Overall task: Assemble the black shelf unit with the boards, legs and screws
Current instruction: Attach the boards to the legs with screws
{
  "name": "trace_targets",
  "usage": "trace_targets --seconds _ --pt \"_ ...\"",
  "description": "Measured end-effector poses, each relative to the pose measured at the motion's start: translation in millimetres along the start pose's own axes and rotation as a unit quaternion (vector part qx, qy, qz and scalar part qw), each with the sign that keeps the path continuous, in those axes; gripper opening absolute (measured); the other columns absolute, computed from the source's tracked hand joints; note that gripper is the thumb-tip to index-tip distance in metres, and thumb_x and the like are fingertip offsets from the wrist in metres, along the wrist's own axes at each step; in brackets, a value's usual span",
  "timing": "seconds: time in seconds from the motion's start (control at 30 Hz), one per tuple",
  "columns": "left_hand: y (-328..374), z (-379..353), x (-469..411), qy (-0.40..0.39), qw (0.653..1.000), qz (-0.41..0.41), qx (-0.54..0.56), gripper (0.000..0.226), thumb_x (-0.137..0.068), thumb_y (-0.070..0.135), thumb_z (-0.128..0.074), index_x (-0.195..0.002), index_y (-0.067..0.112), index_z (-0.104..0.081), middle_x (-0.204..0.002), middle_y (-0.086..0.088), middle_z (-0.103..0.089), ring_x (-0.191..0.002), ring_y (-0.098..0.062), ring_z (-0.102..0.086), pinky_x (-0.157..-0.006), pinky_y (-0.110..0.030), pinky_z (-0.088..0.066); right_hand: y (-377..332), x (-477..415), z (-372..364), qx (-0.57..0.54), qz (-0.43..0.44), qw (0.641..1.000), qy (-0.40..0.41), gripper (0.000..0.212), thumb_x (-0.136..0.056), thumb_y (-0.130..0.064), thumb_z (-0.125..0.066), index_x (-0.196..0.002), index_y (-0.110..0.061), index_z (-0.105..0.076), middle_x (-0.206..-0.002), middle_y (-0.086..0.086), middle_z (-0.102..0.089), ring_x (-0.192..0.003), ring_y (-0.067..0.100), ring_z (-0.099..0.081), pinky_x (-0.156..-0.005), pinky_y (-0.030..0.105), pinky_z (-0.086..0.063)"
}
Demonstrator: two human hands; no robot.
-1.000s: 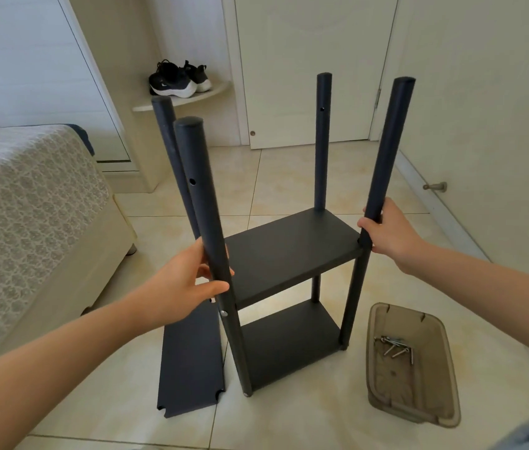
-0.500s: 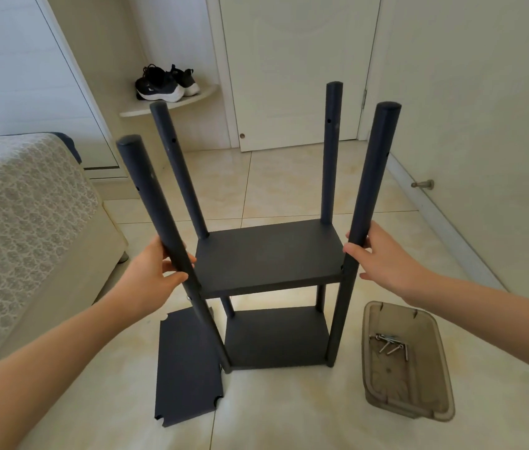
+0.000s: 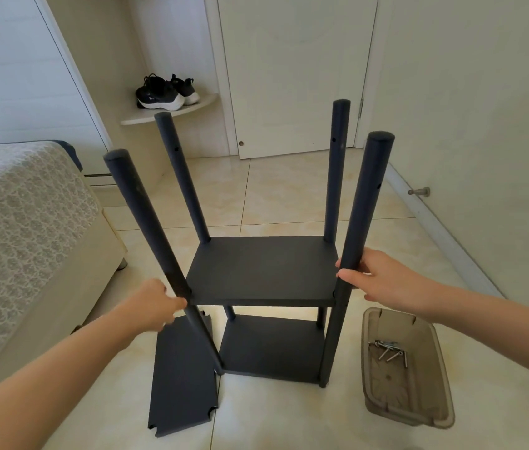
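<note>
Shelf unit (image 3: 261,271): stood level on the floor (image 3: 289,196) now, tilt gone.
My right hand (image 3: 383,280): gripping front right leg (image 3: 367,203).
My left hand (image 3: 153,303): lower on front left leg (image 3: 140,216); grip unclear.
Loose board (image 3: 182,378): on floor, unfitted; goes on next, I judge.

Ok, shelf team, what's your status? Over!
Left hand touching front-left leg, hold unclear; right hand gripping front-right leg. Shelf unit standing, two boards fitted. Third board on floor beside it, nothing blocking.
</note>
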State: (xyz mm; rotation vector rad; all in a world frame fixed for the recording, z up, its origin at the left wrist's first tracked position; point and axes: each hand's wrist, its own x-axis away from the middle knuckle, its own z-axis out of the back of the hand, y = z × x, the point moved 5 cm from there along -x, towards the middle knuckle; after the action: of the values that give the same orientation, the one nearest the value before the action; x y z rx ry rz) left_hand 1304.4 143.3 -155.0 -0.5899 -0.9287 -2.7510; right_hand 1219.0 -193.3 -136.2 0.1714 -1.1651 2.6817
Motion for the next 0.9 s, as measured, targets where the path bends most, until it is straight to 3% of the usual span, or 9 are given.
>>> trace_targets --seconds 0.07,0.13,0.27,0.43,0.57,0.63,0.7,0.77,0.9 --pt "1 -18 9 -0.103 0.994 0.025 -0.002 0.015 -0.098 0.013 -0.060 -0.089 0.009 -0.050 -0.090 -0.013 -0.054 -0.076 -0.025 -0.055 -0.062 -0.028 -0.049 -3 -3 5 0.005 -0.003 0.999 -0.035 0.026 -0.100 -0.031 -0.052 -0.122 -0.018 -0.053 -0.114 0.000 -0.062 -0.104 0.015 -0.062 -0.078 0.021 -0.050" --pt "13 -37 20 -0.169 0.985 0.022 0.011 0.017 -0.099 0.015 -0.059 -0.088 0.012 -0.046 -0.089 -0.008 -0.048 -0.073 -0.021 -0.049 -0.058 -0.022 -0.042 -4 -6 9 0.016 -0.007 0.998 -0.066 0.024 -0.099 -0.031 -0.054 -0.119 -0.018 -0.055 -0.111 0.001 -0.064 -0.098 0.011 -0.065 -0.074 0.020 -0.052" --pt "31 -81 27 -0.213 0.977 0.002 0.030 0.031 -0.100 0.035 -0.060 -0.113 0.007 -0.062 -0.107 -0.002 -0.070 -0.092 -0.013 -0.072 -0.080 -0.025 -0.059 -3 -11 13 0.038 -0.007 0.994 -0.099 0.028 -0.097 -0.032 -0.058 -0.122 -0.018 -0.055 -0.107 -0.003 -0.065 -0.096 0.010 -0.067 -0.080 0.025 -0.055" --pt "57 -150 36 -0.317 0.930 0.024 0.183 0.055 -0.100 0.045 -0.057 -0.141 0.008 -0.052 -0.135 -0.005 -0.062 -0.124 -0.021 -0.059 -0.107 -0.035 -0.048 -5 -12 14 0.042 0.019 0.993 -0.112 0.026 -0.098 -0.031 -0.056 -0.122 -0.019 -0.056 -0.102 -0.005 -0.065 -0.094 0.008 -0.066 -0.073 0.016 -0.051" --pt "81 -198 43 -0.291 0.888 0.024 0.356 0.064 -0.098 0.048 -0.057 -0.150 0.014 -0.041 -0.148 0.001 -0.051 -0.139 -0.021 -0.045 -0.116 -0.037 -0.035 -7 -11 12 0.059 0.048 0.991 -0.106 0.025 -0.098 -0.033 -0.056 -0.120 -0.019 -0.058 -0.101 -0.004 -0.066 -0.096 0.011 -0.065 -0.080 0.021 -0.052" --pt "90 -213 42 -0.250 0.876 0.021 0.411 0.049 -0.097 0.047 -0.059 -0.134 0.016 -0.054 -0.126 0.007 -0.062 -0.122 -0.011 -0.054 -0.114 -0.034 -0.036 -4 -13 12 0.082 0.055 0.990 -0.103 0.028 -0.097 -0.036 -0.057 -0.120 -0.020 -0.059 -0.105 0.000 -0.067 -0.098 0.015 -0.065 -0.093 0.033 -0.053" --pt "94 -221 39 -0.210 0.872 0.024 0.442 0.025 -0.097 0.043 -0.060 -0.104 0.019 -0.063 -0.094 0.011 -0.069 -0.096 -0.003 -0.059 -0.099 -0.027 -0.044 0 -16 12 0.094 0.058 0.988 -0.103 0.029 -0.097 -0.038 -0.057 -0.119 -0.020 -0.060 -0.107 0.003 -0.068 -0.098 0.018 -0.066 -0.095 0.038 -0.053" --pt "97 -225 35 -0.183 0.877 0.013 0.444 0.022 -0.098 0.038 -0.059 -0.088 0.018 -0.063 -0.072 0.016 -0.073 -0.085 -0.001 -0.063 -0.091 -0.022 -0.046 4 -18 13 0.099 0.059 0.988 -0.106 0.030 -0.096 -0.040 -0.057 -0.118 -0.021 -0.061 -0.107 0.004 -0.068 -0.098 0.019 -0.066 -0.094 0.039 -0.053" --pt "99 -228 29 -0.176 0.882 -0.018 0.437 0.026 -0.100 0.035 -0.055 -0.095 0.014 -0.069 -0.079 0.014 -0.077 -0.078 0.003 -0.072 -0.089 -0.019 -0.049 9 -23 15 0.104 0.068 0.986 -0.109 0.031 -0.095 -0.041 -0.058 -0.120 -0.022 -0.060 -0.109 0.000 -0.067 -0.098 0.015 -0.064 -0.092 0.033 -0.053"
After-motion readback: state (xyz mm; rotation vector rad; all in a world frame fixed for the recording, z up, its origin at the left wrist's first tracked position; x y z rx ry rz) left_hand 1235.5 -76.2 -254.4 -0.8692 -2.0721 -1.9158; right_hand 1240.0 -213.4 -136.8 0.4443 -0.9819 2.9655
